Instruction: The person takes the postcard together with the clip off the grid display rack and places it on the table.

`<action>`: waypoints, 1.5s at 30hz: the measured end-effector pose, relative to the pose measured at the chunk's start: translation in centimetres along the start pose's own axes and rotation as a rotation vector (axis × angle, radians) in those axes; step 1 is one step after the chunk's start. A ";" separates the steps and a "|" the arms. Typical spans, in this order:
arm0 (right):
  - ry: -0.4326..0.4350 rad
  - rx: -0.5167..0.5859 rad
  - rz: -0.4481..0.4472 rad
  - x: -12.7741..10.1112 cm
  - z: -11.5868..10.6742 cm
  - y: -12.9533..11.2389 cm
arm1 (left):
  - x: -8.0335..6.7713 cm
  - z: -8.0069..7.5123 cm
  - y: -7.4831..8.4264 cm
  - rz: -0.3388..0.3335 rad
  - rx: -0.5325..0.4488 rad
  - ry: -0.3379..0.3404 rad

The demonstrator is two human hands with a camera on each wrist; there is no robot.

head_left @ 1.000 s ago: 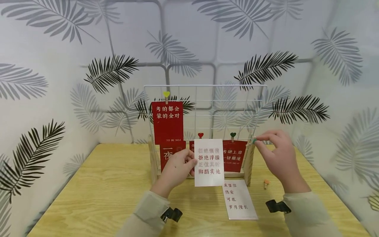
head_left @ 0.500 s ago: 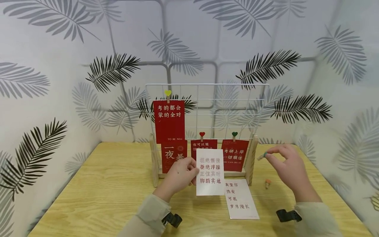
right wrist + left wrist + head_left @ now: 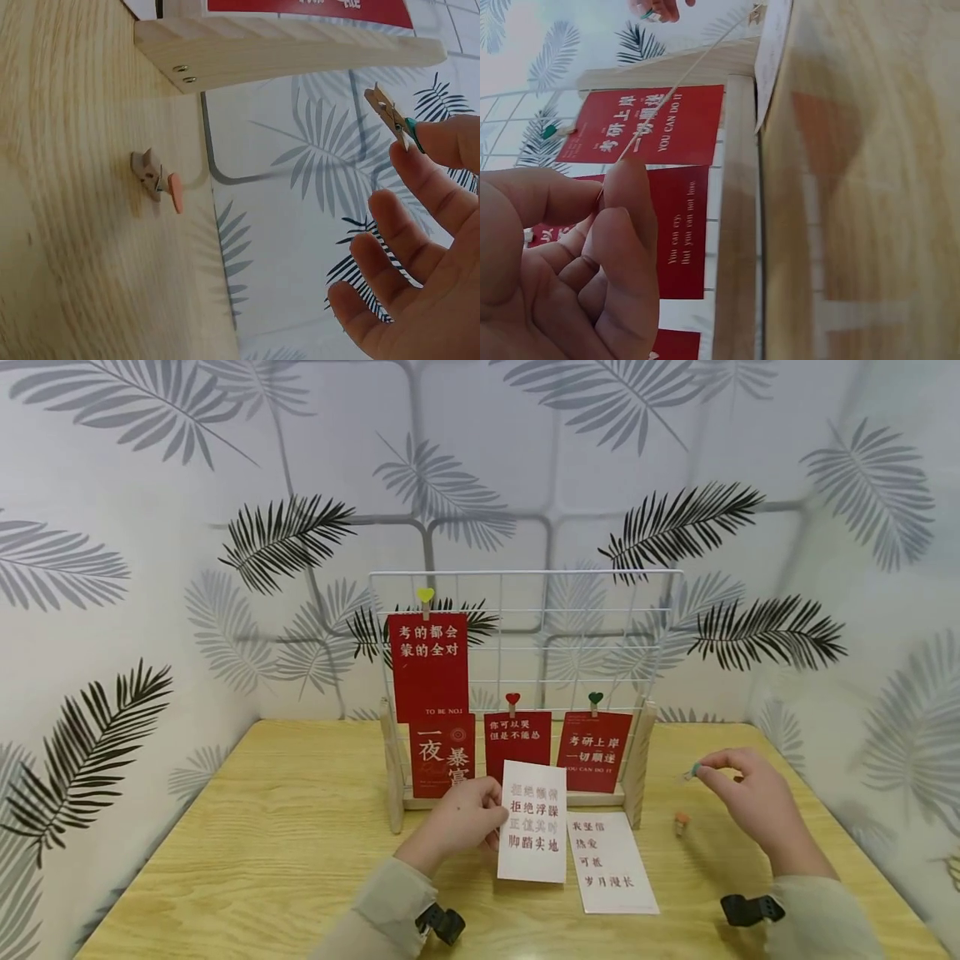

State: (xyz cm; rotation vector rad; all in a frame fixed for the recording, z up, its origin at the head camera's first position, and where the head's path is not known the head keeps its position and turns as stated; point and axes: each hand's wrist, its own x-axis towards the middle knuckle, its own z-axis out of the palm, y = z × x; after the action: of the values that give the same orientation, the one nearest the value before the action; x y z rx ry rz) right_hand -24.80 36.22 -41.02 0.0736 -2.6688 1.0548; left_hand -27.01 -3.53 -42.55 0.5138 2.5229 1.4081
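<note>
While the left hand [image 3: 459, 817] pinches a white card [image 3: 533, 832] before the rack [image 3: 525, 635] at the bench's back edge, the right hand [image 3: 750, 797] pinches a clip [image 3: 692, 771]. Left wrist: card edge-on between fingertips. Right wrist: clip [image 3: 390, 112] aloft. Next, judging so: clipping card to wire.

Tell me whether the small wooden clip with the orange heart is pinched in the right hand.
No: the small wooden clip with the orange heart lies on the wooden table, while the right hand pinches a teal-tipped wooden clip.

Bright, even, diffuse light overall; no glare. Soft short shadows lie under the white card [image 3: 532, 821] on the counter [image 3: 262, 843]. Head view bends toward its edges. Left wrist view: near fingers [image 3: 622, 247] soft, wood grain smeared. Right wrist view sharp.
</note>
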 end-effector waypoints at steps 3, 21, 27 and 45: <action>-0.037 -0.012 0.023 0.3 0.1 0.5 | 0.0 0.2 -0.4 -0.005 0.005 -0.018; -0.339 -0.044 0.097 0.3 0.2 4.8 | -0.1 1.1 -1.9 -0.064 0.151 -0.073; -0.364 -0.039 0.082 -0.1 0.4 5.5 | 0.1 1.4 -1.8 -0.102 0.110 -0.104; -0.445 -0.113 0.100 0.3 0.8 6.4 | -0.2 1.3 -2.0 -0.169 0.018 -0.156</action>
State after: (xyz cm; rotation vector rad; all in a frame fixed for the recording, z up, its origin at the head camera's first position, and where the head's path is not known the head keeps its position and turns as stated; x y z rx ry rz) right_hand -26.25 40.35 -45.74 0.1722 -3.1559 1.0110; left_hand -26.82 -3.56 -44.98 0.3860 2.3948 1.2367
